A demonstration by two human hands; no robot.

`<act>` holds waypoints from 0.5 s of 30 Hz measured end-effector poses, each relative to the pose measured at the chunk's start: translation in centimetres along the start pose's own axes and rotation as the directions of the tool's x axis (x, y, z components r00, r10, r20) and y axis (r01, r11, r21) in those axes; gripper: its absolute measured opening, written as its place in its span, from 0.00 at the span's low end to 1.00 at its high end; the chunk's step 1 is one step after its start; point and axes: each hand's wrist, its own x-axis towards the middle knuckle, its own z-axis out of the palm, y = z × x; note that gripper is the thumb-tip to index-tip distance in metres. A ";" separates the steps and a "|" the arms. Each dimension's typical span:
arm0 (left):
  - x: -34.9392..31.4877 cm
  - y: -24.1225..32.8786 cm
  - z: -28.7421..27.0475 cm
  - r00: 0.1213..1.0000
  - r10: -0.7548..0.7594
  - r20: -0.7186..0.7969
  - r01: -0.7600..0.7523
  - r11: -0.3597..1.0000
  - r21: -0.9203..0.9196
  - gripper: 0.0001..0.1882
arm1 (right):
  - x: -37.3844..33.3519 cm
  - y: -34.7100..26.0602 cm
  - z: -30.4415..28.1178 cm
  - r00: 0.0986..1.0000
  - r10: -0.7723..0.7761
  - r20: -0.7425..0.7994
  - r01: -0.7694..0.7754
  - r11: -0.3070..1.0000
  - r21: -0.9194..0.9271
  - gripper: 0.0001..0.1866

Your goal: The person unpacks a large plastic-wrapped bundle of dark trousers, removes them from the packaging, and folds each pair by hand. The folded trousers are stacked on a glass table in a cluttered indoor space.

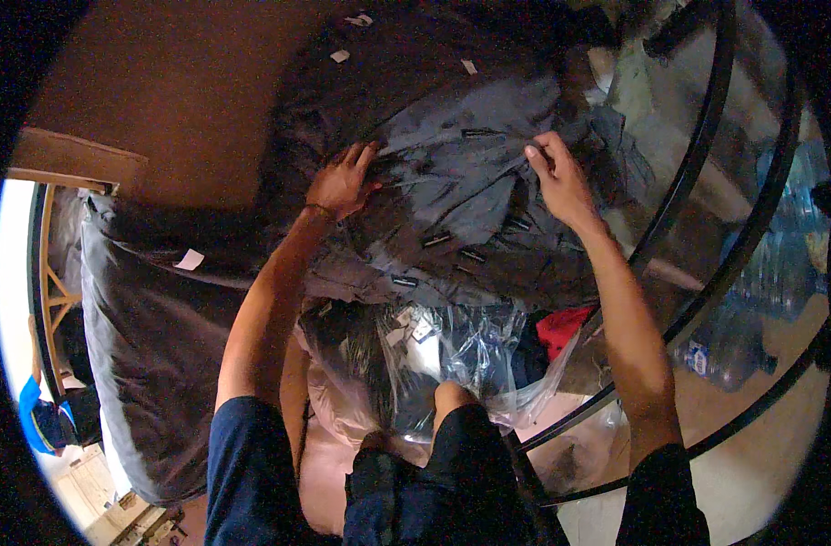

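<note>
A heap of dark grey cloth (461,187) with several small black strips on it lies in front of me, creased between my hands. My right hand (561,177) is closed in a pinch on the cloth's right part, thumb against the fingers. On the left part rests my left hand (341,187), its thumb apart from its fingers, touching the cloth. One black strip (475,133) lies near the far edge, and several more, such as this black strip (436,239), sit nearer to me.
Below the cloth, a clear plastic bag (475,350) lies by my knees, with a red item (563,332) beside it. Curved black metal bars (707,146) run along the right, with clear plastic bottles (775,273) beyond. A dark fabric-covered stack (170,364) stands at left.
</note>
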 end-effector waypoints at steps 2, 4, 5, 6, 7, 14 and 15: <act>1.8 -0.5 -2.1 0.963 -0.208 0.170 0.222 0.973 -0.065 0.22 | 1.2 -0.6 -1.5 0.994 -0.073 -0.084 0.077 0.996 0.049 0.10; 3.3 -1.8 -4.3 0.964 -0.252 0.080 0.255 0.966 -0.033 0.16 | 1.9 -1.4 -3.2 0.983 -0.143 -0.114 0.161 0.973 0.164 0.09; 3.9 -2.3 -5.1 0.977 -0.154 -0.145 0.141 0.986 -0.093 0.19 | 2.3 -1.7 -4.2 0.966 -0.166 -0.200 0.187 0.978 0.095 0.04; 4.2 -2.7 -5.7 0.925 -0.117 -0.361 0.087 0.991 -0.097 0.23 | 2.2 -2.0 -4.7 0.944 -0.277 -0.177 0.275 0.961 -0.031 0.02; 4.2 -2.8 -6.1 0.926 -0.091 -0.367 0.052 0.992 -0.115 0.24 | 1.9 -2.3 -5.0 0.913 -0.383 -0.142 0.362 0.920 -0.152 0.02; -4.7 -0.6 -3.1 0.992 0.104 0.073 -0.106 0.994 0.023 0.26 | -5.3 -0.9 1.1 0.907 -0.348 0.238 0.409 0.861 -0.301 0.11; -6.0 -0.5 -2.6 0.987 0.126 0.098 -0.130 0.991 0.029 0.26 | -5.8 -0.4 1.8 0.874 -0.431 0.225 0.483 0.820 -0.307 0.11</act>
